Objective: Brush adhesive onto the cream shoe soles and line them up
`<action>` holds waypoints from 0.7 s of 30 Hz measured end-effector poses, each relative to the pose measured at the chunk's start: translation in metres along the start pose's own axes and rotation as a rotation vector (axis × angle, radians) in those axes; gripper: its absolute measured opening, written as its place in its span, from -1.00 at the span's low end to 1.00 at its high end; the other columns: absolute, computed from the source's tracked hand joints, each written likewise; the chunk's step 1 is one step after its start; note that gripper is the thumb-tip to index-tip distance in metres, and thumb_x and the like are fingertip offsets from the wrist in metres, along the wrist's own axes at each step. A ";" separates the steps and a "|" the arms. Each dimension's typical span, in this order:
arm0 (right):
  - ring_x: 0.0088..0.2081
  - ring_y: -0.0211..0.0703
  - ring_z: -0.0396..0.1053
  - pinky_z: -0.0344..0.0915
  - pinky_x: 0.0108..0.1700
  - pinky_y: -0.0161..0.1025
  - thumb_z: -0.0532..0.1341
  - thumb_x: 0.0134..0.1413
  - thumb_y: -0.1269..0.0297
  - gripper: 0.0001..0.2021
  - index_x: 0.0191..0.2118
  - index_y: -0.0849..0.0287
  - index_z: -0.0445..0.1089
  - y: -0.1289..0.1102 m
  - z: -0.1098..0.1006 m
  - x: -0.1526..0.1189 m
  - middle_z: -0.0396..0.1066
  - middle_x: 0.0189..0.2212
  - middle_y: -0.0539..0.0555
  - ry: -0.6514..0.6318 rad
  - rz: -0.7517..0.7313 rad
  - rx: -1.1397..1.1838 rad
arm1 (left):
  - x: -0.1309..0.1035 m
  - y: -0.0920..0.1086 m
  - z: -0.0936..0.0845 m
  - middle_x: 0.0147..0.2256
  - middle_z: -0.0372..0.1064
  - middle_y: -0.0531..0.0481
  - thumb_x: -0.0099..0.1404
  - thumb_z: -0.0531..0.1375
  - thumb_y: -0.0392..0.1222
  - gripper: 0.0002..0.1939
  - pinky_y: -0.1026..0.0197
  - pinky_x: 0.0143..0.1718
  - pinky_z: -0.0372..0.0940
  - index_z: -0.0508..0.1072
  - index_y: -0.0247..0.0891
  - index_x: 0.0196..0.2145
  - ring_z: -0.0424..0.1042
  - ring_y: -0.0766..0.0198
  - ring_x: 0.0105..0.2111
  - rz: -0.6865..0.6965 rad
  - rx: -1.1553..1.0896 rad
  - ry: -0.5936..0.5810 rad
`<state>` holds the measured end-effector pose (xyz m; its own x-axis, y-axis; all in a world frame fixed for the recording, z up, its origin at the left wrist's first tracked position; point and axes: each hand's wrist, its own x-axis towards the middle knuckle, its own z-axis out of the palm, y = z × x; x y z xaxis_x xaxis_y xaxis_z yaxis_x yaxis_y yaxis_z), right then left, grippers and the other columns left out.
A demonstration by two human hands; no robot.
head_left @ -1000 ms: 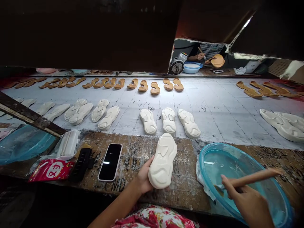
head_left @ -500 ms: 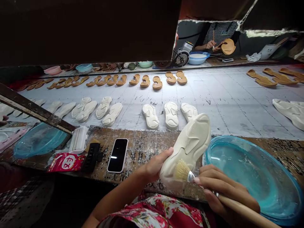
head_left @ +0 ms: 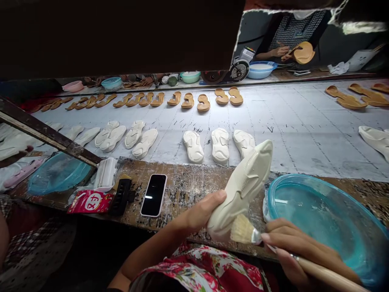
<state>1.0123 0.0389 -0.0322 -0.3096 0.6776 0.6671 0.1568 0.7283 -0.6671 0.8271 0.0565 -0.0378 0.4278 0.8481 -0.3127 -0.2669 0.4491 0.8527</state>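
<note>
1 cream, ridged shoe sole is gripped at its heel end by the left hand, thumb on top, and held tilted above the near edge of the scuffed wooden worktop. A bristle brush with a wooden handle is clasped in the right hand, its tuft touching the sole's heel, beside a translucent blue basin.

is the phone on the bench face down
No, the phone lies on the wooden bench with its dark glass screen facing up, catching a small glint of light.
</note>
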 end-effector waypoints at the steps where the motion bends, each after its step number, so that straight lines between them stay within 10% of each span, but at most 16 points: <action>1: -0.39 -0.21 0.36 0.32 -0.42 -0.29 0.10 0.03 0.50 -0.82 -0.23 0.19 0.35 -0.001 0.001 0.001 0.36 -0.49 0.05 0.073 0.015 -0.015 | 0.000 0.001 0.001 -0.37 0.33 -0.07 0.20 0.03 0.18 -0.48 0.26 -0.27 0.15 0.45 -0.38 -0.25 0.21 0.30 -0.40 0.035 0.079 0.006; 4: -0.39 -0.21 0.36 0.31 -0.39 -0.28 0.13 0.00 0.52 -0.81 -0.25 0.18 0.36 -0.005 0.003 0.007 0.37 -0.47 0.04 0.129 0.002 -0.102 | -0.002 0.007 0.004 -0.30 0.33 -0.07 0.27 -0.04 0.13 -0.51 0.26 -0.18 0.12 0.43 -0.35 -0.21 0.22 0.27 -0.31 0.106 0.289 0.026; 12: -0.39 -0.30 0.37 0.37 -0.27 -0.38 0.11 0.06 0.48 -0.84 -0.20 0.27 0.33 -0.019 -0.010 0.022 0.38 -0.47 0.08 -0.403 -0.229 -0.247 | -0.003 0.012 0.015 -0.02 0.29 -0.04 0.32 -0.07 0.02 -0.56 0.19 0.05 0.01 0.29 -0.22 0.05 0.20 0.17 -0.02 0.231 0.326 0.186; 21: -0.46 -0.32 0.37 0.34 -0.39 -0.40 0.16 -0.04 0.45 -0.89 -0.37 0.11 0.36 0.017 -0.022 -0.025 0.37 -0.55 -0.06 -0.036 0.065 -0.250 | 0.023 0.005 -0.006 -0.18 0.43 -0.25 0.31 -0.21 0.05 -0.40 0.03 -0.19 0.25 0.23 -0.40 0.10 0.41 0.03 -0.21 -0.252 -0.530 -0.121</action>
<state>1.0439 0.0365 -0.0532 -0.3233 0.7233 0.6101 0.4035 0.6886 -0.6025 0.8306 0.0799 -0.0433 0.6210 0.6730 -0.4017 -0.5258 0.7378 0.4233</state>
